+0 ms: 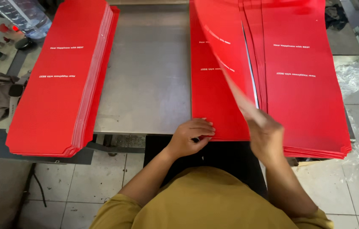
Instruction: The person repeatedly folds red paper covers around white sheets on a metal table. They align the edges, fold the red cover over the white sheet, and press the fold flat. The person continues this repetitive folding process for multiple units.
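Steel table; right hand lifts red sheet, long axis away.

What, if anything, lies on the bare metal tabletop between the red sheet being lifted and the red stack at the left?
Nothing visible does. The right hand lifts the sheet; the left hand presses another sheet's near edge. The tabletop across to the left stack shows bare.

The left hand lies palm down, fingers curled and pressed flat, forearm angling in from the lower left. Just to its right, the right hand is raised, blurred, fingers pinched together, forearm rising steeply.
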